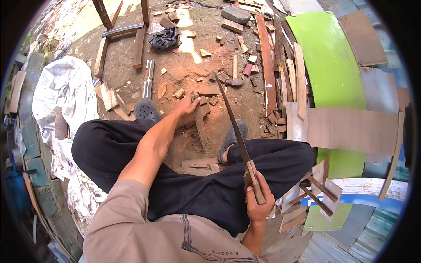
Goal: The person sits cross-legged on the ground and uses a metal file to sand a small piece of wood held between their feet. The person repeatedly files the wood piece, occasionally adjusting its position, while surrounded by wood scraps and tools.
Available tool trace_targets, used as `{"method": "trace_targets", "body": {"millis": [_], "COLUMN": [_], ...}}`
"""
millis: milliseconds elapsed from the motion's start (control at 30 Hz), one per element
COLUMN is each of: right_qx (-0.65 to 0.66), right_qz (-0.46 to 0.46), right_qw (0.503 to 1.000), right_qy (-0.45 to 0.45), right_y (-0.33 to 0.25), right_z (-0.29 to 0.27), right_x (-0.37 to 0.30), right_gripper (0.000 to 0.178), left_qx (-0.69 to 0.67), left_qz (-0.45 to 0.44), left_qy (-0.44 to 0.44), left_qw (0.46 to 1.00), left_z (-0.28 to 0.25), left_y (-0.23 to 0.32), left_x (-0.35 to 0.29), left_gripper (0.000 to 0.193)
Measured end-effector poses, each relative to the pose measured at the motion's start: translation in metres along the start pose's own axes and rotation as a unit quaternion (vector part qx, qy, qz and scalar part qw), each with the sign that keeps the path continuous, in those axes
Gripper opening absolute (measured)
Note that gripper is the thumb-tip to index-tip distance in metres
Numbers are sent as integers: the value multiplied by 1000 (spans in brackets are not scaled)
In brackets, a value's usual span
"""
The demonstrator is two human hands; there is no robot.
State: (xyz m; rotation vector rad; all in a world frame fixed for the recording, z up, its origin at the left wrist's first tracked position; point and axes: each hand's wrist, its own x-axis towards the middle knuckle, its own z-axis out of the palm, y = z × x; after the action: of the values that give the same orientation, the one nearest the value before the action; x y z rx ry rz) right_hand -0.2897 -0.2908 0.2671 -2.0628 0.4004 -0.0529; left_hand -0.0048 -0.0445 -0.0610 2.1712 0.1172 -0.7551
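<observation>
My right hand [259,199] is closed round the wooden handle of a handsaw [237,130]. The saw's long, dark, narrow blade rises away from me, tip at the far end, apart from the wood. Between my feet, my left hand [188,105] grips the far part of a narrow wooden strip [200,125]. That strip lies across a thicker wooden block [186,119], which my left forearm partly hides. A short piece of wood [209,90] lies just beyond my left hand. Farther off, a hammer [235,72] with a pale handle rests on the ground.
Wood offcuts lie scattered over the ground. A black crumpled bag [165,39] and a wooden frame [123,30] are at the far left, a white sack [61,94] nearer. Long planks [265,61] and a green panel [324,61] line the right. Small slats [197,171] lie near my lap.
</observation>
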Motion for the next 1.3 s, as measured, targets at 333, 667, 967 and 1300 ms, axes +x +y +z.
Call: {"method": "trace_targets", "body": {"millis": [333,667,967,1300], "right_qx": [12,-4,-23,4], "right_qz": [-26,20,-40,-61], "right_qw": [999,997,993,992], "right_qy": [-23,-81,-110,-110], "right_y": [7,-6,16,38], "right_z": [6,22,51,50], "right_x": [0,7,28,53], "right_gripper": [48,49,47,47], "left_qx": [89,82,20,-77], "left_qz": [52,59,93,56], "left_qy": [33,24,63,105], "left_qw": [994,995,993,990], "left_z": [1,14,12,28], "left_y": [-26,-31,-28,-25], "left_x": [-17,-9,-40,-37], "left_gripper": [107,109,91,102]}}
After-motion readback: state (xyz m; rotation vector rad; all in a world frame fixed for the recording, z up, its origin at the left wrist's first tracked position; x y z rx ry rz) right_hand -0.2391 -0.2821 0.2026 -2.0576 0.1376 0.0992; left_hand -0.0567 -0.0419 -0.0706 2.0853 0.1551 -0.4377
